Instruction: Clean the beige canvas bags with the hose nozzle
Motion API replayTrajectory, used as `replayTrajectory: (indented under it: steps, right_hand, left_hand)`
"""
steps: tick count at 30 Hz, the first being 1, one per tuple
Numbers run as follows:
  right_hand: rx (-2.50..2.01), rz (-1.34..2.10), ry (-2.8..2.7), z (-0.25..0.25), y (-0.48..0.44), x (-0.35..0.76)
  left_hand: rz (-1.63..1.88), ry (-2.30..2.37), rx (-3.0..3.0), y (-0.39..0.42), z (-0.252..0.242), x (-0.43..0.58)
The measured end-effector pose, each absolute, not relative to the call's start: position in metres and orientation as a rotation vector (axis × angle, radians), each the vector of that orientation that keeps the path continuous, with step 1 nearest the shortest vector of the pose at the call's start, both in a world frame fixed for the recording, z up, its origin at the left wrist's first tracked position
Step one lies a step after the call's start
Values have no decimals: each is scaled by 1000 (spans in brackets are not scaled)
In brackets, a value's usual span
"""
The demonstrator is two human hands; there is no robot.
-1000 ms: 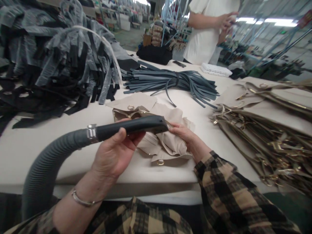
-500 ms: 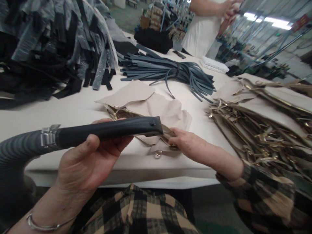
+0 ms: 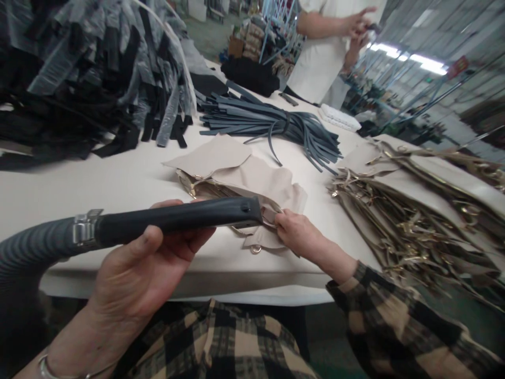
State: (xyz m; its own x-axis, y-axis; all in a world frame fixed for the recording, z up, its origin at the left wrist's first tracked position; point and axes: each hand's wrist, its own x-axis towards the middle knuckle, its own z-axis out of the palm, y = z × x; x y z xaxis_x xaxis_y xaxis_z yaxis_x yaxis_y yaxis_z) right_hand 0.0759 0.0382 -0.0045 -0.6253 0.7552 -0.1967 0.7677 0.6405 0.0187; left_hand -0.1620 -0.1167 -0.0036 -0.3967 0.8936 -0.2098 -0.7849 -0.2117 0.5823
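Note:
My left hand (image 3: 145, 268) is wrapped round a black hose nozzle (image 3: 177, 217), which a metal clamp joins to a grey ribbed hose (image 3: 35, 239). On the table in front lies a beige bag piece (image 3: 252, 176) with gold rings and an opening along its near side. My right hand (image 3: 300, 234) pinches the edge of that opening at its right end. The nozzle's flat tip is right beside the opening, close to my right fingers; whether it reaches inside I cannot tell. Part of the bag piece is hidden behind the nozzle.
A pile of beige bag pieces with gold hardware (image 3: 418, 210) lies to the right. Behind is a tied bundle of dark grey straps (image 3: 272, 118). Black strips in clear plastic (image 3: 118, 68) heap up at the left. Across the table (image 3: 98, 184) stands a person in white (image 3: 319, 63).
My right hand has shifted slightly left and pulled the bag piece's edge up, so the opening gapes more. The nozzle is still in my left hand, its tip a little lower.

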Motion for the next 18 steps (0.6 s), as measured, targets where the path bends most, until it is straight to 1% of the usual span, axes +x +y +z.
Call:
replayTrajectory:
  steps: [3, 8, 12, 18]
  right_hand:
    - [1591, -458, 2740, -9, 52, 91]
    - [1894, -1164, 2660, -19, 50, 101]
    - [2109, -1794, 2412, -30, 41, 100]
    - [2211, -2538, 1878, -37, 32, 102]
  left_hand:
    - [1836, 757, 184, -119, -1, -160]
    - [1765, 644, 225, -106, 0, -145]
    - [1640, 622, 261, -96, -9, -124]
    - [1521, 729, 201, -102, -21, -104]
